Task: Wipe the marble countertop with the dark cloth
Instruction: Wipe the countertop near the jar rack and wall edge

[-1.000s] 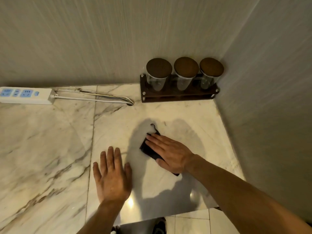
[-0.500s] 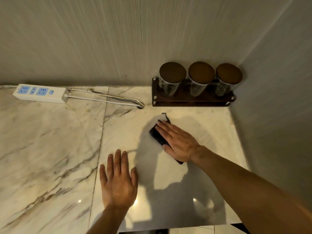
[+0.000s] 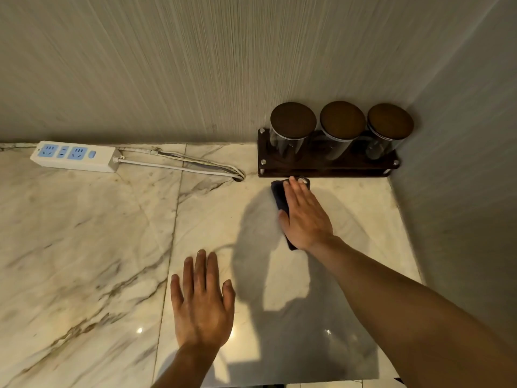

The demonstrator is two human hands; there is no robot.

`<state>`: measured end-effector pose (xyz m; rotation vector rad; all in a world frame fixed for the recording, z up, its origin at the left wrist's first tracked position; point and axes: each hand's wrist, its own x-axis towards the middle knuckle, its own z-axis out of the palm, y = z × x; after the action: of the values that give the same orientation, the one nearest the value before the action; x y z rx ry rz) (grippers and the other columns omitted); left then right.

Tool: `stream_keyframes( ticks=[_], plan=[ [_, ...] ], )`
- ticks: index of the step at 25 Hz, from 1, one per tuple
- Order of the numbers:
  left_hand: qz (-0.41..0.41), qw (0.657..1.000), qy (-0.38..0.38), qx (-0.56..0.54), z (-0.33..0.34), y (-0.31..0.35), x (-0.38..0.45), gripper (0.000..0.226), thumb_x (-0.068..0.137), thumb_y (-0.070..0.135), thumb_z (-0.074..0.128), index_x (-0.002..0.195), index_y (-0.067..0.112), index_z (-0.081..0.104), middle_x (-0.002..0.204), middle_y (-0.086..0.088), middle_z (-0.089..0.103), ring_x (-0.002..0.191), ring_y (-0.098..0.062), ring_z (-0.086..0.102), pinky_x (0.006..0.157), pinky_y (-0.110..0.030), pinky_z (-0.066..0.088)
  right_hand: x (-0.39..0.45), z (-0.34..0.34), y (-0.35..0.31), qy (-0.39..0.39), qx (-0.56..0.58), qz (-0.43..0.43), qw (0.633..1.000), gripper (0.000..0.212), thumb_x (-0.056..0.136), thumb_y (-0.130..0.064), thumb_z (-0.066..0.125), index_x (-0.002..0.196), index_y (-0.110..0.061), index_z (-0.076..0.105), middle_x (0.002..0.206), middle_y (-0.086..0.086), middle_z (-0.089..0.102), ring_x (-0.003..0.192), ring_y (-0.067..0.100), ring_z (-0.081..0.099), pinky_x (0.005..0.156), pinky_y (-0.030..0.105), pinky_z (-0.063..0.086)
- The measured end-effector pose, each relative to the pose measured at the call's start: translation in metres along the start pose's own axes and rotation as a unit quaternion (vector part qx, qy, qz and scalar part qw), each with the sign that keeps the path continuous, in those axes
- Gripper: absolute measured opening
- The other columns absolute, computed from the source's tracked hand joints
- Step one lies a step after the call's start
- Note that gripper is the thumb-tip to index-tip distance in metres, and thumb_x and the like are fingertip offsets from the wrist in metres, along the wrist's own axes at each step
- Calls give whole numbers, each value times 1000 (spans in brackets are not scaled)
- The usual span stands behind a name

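My right hand [image 3: 306, 217] lies flat, palm down, fingers together and extended, pressing the dark cloth [image 3: 279, 195] onto the marble bench [image 3: 84, 247], right of centre in the frame; the grip is a flat press, not a pinch. The cloth reads as dark navy to black, folded into a narrow strip. Only its left edge shows beside my fingers, plus a small corner at the heel of my palm; the rest is under the hand. Its far end sits just in front of the wooden rack [image 3: 326, 166], and I cannot tell whether they touch. My fingertips are motion-blurred there, with a pale smear beside them that I cannot identify. My left hand [image 3: 202, 309] rests flat on the bench at lower centre, fingers spread, holding nothing. The rack, in the corner at upper right, carries three glass jars [image 3: 291, 135] with dark round lids; their contents are too dim to make out. A white power strip [image 3: 74, 156] with blue sockets lies at upper left, its cable [image 3: 179, 168] running right toward a hole in the bench. My shadow darkens the marble between my arms. Both forearms are cut off by the lower frame edge.
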<state>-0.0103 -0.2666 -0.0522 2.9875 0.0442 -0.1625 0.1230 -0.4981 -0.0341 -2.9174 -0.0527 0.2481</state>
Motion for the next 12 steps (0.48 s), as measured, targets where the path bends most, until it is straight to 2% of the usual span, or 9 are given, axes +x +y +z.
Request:
stream_keyframes(
  ticks=[6,12],
  plan=[
    [-1,1000,-4,-5,0,0,0,63,95,46,17,149,15,23,158,-5,21,147,-24,11,116,-52,11,1,5,-15,51,61,180,980,67,99,-40,29,152,-13,-2,161,6,-4,147,22,-5,119,36,2],
    [-2,1000,-6,-7,2,-1,1,63,96,47,14,151,17,16,160,-2,13,147,-22,5,117,-51,8,-13,13,-22,92,92,255,958,67,98,-37,28,151,-8,1,161,10,-1,147,25,-3,119,38,3]
  ],
)
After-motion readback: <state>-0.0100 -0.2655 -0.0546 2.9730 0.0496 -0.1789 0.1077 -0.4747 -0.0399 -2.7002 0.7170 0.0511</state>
